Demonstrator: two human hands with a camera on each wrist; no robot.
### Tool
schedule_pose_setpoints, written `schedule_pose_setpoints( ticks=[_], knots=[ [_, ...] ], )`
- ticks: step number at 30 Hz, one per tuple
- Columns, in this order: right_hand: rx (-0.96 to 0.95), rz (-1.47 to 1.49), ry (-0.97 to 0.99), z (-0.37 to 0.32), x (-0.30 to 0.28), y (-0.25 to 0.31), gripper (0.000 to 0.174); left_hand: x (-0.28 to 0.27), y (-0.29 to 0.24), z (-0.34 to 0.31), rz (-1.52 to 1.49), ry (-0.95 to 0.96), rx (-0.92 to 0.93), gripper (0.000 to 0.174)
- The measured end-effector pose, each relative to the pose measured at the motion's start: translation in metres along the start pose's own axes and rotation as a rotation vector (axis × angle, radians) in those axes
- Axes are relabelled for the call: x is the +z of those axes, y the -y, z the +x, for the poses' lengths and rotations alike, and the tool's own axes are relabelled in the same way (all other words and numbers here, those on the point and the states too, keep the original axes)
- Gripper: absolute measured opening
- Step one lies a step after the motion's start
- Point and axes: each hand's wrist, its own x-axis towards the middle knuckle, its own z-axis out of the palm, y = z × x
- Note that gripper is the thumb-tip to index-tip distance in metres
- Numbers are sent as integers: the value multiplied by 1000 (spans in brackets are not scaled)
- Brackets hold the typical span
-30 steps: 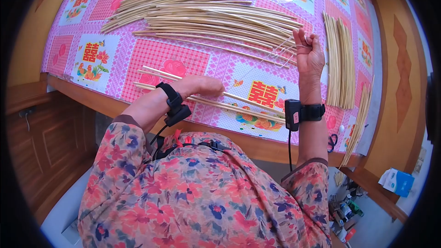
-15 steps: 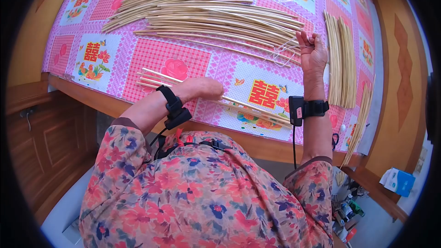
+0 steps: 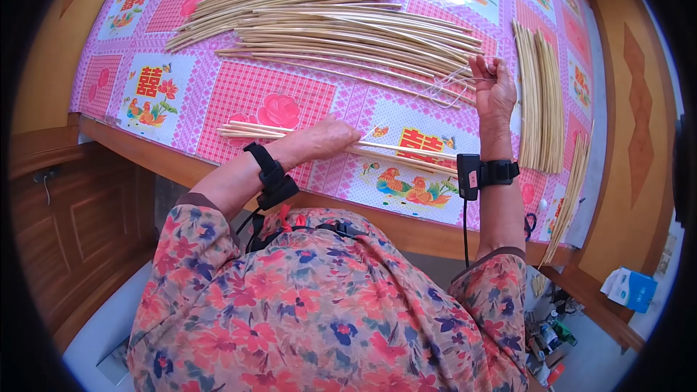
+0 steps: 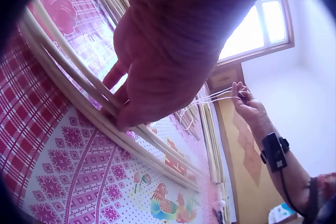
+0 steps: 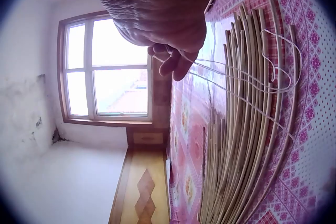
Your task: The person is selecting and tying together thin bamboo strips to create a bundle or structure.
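Observation:
Near the table's front edge the left hand (image 3: 330, 138) grips several pale sticks (image 3: 410, 151); in the left wrist view the thumb and fingers of this hand (image 4: 157, 61) close round the sticks (image 4: 63, 64). Raised to the right, the right hand (image 3: 496, 94) pinches a white string (image 3: 446, 85) with curled fingers. Loops of this string (image 5: 247, 79) hang from the right hand (image 5: 176, 58) over the loose sticks in the right wrist view. The left wrist view also shows string strands running toward the right hand (image 4: 249, 107).
A large spread of loose sticks (image 3: 341, 33) lies across the back of the patterned table (image 3: 163, 131). Upright-lying bundles (image 3: 537, 101) are at the right, with thinner sticks (image 3: 566, 207) below. A blue and white packet (image 3: 630, 289) is at the far right.
The sticks in the left hand have drawn closer together, and that hand has turned and shifted slightly. The right hand has moved a little right with the string, whose loops have changed shape.

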Motion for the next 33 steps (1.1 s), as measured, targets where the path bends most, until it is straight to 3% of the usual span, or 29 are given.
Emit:
schedule_pose_setpoints(
  ticks=[5,8,13,16,26,33],
  knots=[
    [-3,-12,2,3,-2,-2,17,-3,0,-1,62,-53,24,13],
    [-8,-16,-27,3,4,-2,17,1,-2,0,83,-100,-66,19],
    [2,3,8,15,18,-3,17,15,-2,-3,-6,-493,62,31],
    [2,-6,28,20,30,-7,17,24,-4,1,-1,-572,95,31],
    [-7,5,87,36,59,-13,17,49,-10,3,6,-659,39,28],
    [-9,41,54,43,55,-15,15,60,-7,1,-69,-740,100,26]
  ],
)
